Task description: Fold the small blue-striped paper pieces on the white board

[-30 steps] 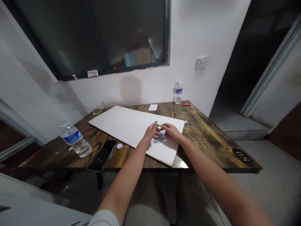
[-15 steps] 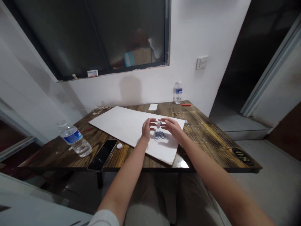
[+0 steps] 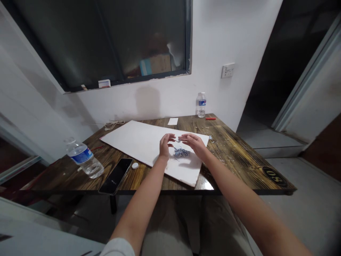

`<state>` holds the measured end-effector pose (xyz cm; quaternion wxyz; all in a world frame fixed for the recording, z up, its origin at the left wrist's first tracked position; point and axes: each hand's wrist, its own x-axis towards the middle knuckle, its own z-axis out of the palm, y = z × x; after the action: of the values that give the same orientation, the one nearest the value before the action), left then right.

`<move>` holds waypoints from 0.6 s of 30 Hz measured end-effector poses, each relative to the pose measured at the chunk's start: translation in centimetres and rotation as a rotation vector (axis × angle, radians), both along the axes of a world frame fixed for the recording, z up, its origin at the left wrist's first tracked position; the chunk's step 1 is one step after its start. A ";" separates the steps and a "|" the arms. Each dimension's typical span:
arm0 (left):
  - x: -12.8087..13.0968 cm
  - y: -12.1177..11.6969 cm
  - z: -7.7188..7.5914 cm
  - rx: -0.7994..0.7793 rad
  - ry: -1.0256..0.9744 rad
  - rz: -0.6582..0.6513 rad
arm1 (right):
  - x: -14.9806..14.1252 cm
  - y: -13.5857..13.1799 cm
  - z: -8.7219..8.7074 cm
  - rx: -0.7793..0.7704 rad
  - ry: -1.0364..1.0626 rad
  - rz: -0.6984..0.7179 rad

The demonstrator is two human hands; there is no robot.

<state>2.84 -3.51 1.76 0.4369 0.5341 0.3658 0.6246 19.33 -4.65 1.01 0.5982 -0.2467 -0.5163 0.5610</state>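
- Board (image 3: 128,138): one
- Hands: two, left hand (image 3: 165,145) and right hand (image 3: 194,143), above the board
- Strips (image 3: 181,153): one pile on the board, too tangled to count
- Bottles (image 3: 85,156): two, one left of the board, one beyond it
- Phone (image 3: 116,176): one, near side of the board
- Cap (image 3: 135,165): one, just beside the board's near edge
- Card (image 3: 173,121): one, behind the board
- Cable (image 3: 114,124): one, behind the board's left end
- Red stick (image 3: 210,118): one, beyond the board's right end
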 end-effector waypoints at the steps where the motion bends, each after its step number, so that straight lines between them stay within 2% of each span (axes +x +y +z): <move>1: 0.0 0.0 0.0 0.001 -0.007 0.003 | 0.0 0.0 0.0 -0.003 -0.004 -0.005; 13: -0.3 0.7 -0.5 -0.013 -0.074 0.077 | 0.1 -0.3 0.2 -0.011 0.010 -0.039; 18: -0.3 0.7 -0.4 -0.032 0.028 0.142 | 0.1 0.0 -0.1 -0.011 -0.004 -0.065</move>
<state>2.57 -2.81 1.31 0.3946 0.5083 0.4189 0.6406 19.40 -4.62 0.89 0.6137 -0.2678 -0.5060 0.5437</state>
